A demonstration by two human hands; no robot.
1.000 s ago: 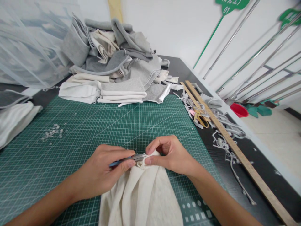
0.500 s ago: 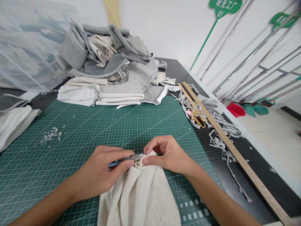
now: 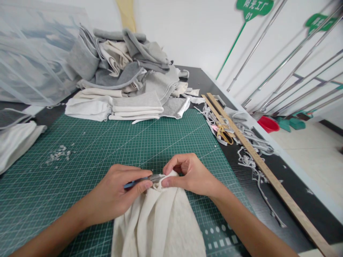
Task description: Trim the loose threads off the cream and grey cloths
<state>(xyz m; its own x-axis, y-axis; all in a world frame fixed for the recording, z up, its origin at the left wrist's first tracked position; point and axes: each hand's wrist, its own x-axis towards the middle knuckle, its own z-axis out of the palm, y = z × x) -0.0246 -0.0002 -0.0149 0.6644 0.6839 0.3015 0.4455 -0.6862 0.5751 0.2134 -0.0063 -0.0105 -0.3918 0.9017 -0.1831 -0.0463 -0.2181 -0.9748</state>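
Note:
Between the thumb and fingers of my left hand [image 3: 123, 194] are small thread snips [image 3: 132, 184] with a blue grip. Their metal blades point right and touch the gathered edge of a cream cloth [image 3: 163, 221]. My right hand [image 3: 189, 175] pinches that edge just beyond the blade tips, thumb in front and fingers behind. From there the cloth hangs in folds toward me, over the green cutting mat [image 3: 177, 139]. Whether the blades are apart I cannot make out, as fingers and cloth cover part of them.
A heap of folded grey and white fabric pieces [image 3: 136, 82] lies at the back, beside a clear plastic bin [image 3: 34, 53]. White scraps [image 3: 59, 153] dot the mat at left. Along the right lie a long wooden ruler [image 3: 257, 160], gold-handled scissors [image 3: 224, 136] and cut strips [image 3: 249, 160].
Hardly anything differs. The whole view has shifted very slightly, while both hands keep their hold on the snips and the cloth.

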